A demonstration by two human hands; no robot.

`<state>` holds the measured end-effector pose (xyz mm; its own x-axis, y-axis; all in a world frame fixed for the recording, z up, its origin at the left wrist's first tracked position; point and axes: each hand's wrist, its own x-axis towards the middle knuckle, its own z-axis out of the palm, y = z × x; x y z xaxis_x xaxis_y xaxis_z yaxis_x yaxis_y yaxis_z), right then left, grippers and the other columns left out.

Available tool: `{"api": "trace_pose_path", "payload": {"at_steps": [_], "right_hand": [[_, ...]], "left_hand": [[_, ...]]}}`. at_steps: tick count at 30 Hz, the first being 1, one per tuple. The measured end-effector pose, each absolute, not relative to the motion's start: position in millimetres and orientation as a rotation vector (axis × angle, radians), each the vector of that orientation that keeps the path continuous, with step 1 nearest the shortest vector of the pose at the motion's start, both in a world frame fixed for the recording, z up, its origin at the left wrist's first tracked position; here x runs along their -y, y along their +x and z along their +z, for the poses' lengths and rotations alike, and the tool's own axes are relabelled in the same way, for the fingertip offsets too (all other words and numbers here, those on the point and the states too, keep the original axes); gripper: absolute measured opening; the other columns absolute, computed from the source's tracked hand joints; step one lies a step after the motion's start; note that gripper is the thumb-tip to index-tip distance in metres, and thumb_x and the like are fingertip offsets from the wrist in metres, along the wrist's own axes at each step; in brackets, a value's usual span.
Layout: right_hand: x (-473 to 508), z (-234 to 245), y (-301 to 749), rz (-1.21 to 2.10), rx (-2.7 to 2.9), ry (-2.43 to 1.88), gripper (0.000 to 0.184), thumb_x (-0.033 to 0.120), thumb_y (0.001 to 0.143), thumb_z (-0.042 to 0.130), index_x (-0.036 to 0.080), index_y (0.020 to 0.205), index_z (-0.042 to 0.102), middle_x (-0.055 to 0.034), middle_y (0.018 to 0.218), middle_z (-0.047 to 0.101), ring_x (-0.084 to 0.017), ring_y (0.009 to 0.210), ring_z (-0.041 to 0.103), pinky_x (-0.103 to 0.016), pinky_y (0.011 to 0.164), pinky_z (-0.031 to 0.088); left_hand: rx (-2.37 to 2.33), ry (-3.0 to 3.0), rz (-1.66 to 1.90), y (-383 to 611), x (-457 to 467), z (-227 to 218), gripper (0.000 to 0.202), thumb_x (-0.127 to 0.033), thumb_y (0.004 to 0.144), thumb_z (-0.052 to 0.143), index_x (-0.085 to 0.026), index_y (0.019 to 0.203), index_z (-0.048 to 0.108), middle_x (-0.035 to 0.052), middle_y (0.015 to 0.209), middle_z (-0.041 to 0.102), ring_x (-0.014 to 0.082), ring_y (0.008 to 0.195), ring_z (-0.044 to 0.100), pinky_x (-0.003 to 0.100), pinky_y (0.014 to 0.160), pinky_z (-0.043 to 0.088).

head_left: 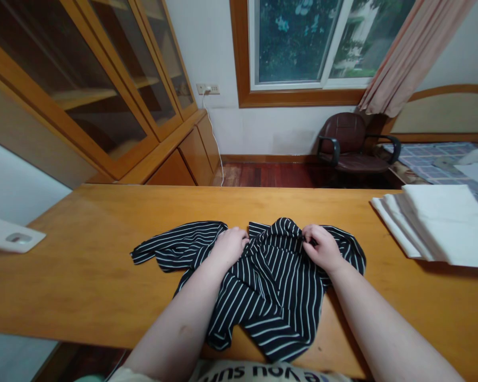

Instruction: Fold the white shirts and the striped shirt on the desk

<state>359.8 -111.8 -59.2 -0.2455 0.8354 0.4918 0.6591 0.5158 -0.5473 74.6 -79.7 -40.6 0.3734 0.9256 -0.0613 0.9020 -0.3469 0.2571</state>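
A black shirt with thin white stripes (271, 286) lies crumpled in the middle of a wooden table (83, 265), one sleeve stretched out to the left. My left hand (230, 245) is closed on the cloth near the collar area. My right hand (321, 245) pinches a raised fold of the same shirt at its top right. Both forearms reach in from the near edge, and the shirt's lower hem hangs close to that edge.
A stack of folded white cloth (434, 223) sits at the table's right end. A white plastic object (10, 236) juts in at the left. Beyond the table stand a glass-door wooden cabinet (115, 90), a brown armchair (352, 143) and a window.
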Motion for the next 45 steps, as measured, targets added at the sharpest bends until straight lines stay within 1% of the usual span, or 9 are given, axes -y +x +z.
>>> {"api": "trace_pose_path", "payload": {"at_steps": [7, 11, 17, 22, 28, 32, 37, 42, 45], "right_hand": [[121, -43, 358, 0.404, 2.196, -1.042, 0.009, 0.022, 0.077, 0.049, 0.023, 0.068, 0.051, -0.0017, 0.067, 0.059, -0.018, 0.070, 0.055, -0.034, 0.073, 0.042], [120, -43, 353, 0.597, 2.333, -1.256, 0.031, 0.036, 0.089, 0.043, 0.022, 0.062, 0.050, -0.0003, 0.058, 0.054, -0.015, 0.057, 0.050, -0.029, 0.059, 0.038], [115, -57, 347, 0.715, 1.800, -1.491, 0.028, 0.046, 0.090, 0.042, 0.021, 0.088, 0.054, -0.0016, 0.070, 0.059, -0.017, 0.066, 0.057, -0.030, 0.063, 0.044], [108, -69, 347, 0.893, 1.470, -1.553, 0.042, 0.050, 0.085, 0.049, 0.018, 0.111, 0.052, -0.0073, 0.090, 0.066, -0.017, 0.065, 0.061, -0.033, 0.063, 0.050], [101, -82, 349, 0.798, 1.517, -1.636, 0.050, 0.046, 0.080, 0.058, 0.019, 0.122, 0.053, -0.0125, 0.120, 0.060, -0.023, 0.102, 0.061, -0.040, 0.086, 0.049], [100, -84, 348, 0.787, 1.659, -1.631, 0.039, 0.041, 0.078, 0.061, 0.019, 0.111, 0.061, -0.0098, 0.109, 0.066, -0.023, 0.097, 0.063, -0.041, 0.088, 0.048], [100, -76, 353, 0.540, 1.737, -1.642, 0.026, 0.047, 0.076, 0.063, 0.021, 0.082, 0.066, -0.0062, 0.083, 0.067, -0.024, 0.081, 0.062, -0.041, 0.076, 0.050], [102, -68, 363, 0.331, 1.620, -1.408, 0.025, 0.047, 0.076, 0.064, 0.023, 0.072, 0.064, -0.0072, 0.091, 0.068, -0.027, 0.099, 0.060, -0.050, 0.095, 0.042], [110, -64, 365, 0.393, 1.551, -1.326, 0.019, 0.043, 0.078, 0.064, 0.024, 0.075, 0.066, -0.0050, 0.085, 0.068, -0.023, 0.087, 0.063, -0.044, 0.088, 0.048]], "left_hand": [[-1.876, 2.225, 1.020, 66, 83, -29, 0.026, -0.029, 0.093, 0.041, -0.020, 0.096, 0.065, 0.0060, 0.094, 0.062, 0.0185, 0.091, 0.059, 0.030, 0.085, 0.047], [-1.725, 2.256, 1.277, 63, 90, -29, 0.025, -0.034, 0.093, 0.045, -0.019, 0.096, 0.066, 0.0061, 0.092, 0.064, 0.0178, 0.091, 0.060, 0.031, 0.088, 0.048], [-1.223, 2.500, 0.939, 73, 102, -30, 0.026, -0.037, 0.092, 0.046, -0.023, 0.093, 0.068, 0.0053, 0.094, 0.069, 0.0174, 0.095, 0.062, 0.034, 0.091, 0.050], [-0.795, 2.597, 0.491, 90, 108, -21, 0.023, -0.036, 0.091, 0.049, -0.026, 0.095, 0.069, 0.0013, 0.093, 0.070, 0.0157, 0.097, 0.062, 0.041, 0.109, 0.032], [-0.695, 2.423, 0.247, 97, 104, -27, 0.019, -0.029, 0.084, 0.060, -0.029, 0.101, 0.069, -0.0016, 0.097, 0.072, 0.0157, 0.096, 0.064, 0.041, 0.112, 0.025], [-0.899, 2.372, 0.457, 90, 97, -27, 0.021, -0.026, 0.089, 0.052, -0.026, 0.104, 0.066, -0.0010, 0.109, 0.068, 0.0135, 0.107, 0.058, 0.032, 0.105, 0.036], [-1.389, 2.250, 0.523, 67, 85, -26, 0.045, -0.039, 0.083, 0.059, -0.021, 0.124, 0.055, 0.0078, 0.128, 0.057, 0.0217, 0.116, 0.053, 0.037, 0.101, 0.040], [-1.383, 2.145, 0.269, 52, 75, -28, 0.055, -0.043, 0.075, 0.066, -0.023, 0.125, 0.055, 0.0068, 0.119, 0.064, 0.0234, 0.104, 0.061, 0.034, 0.091, 0.046], [-1.382, 2.214, 0.266, 49, 73, -24, 0.032, -0.041, 0.079, 0.060, -0.024, 0.105, 0.065, 0.0039, 0.105, 0.069, 0.0227, 0.095, 0.064, 0.032, 0.084, 0.048]]}}
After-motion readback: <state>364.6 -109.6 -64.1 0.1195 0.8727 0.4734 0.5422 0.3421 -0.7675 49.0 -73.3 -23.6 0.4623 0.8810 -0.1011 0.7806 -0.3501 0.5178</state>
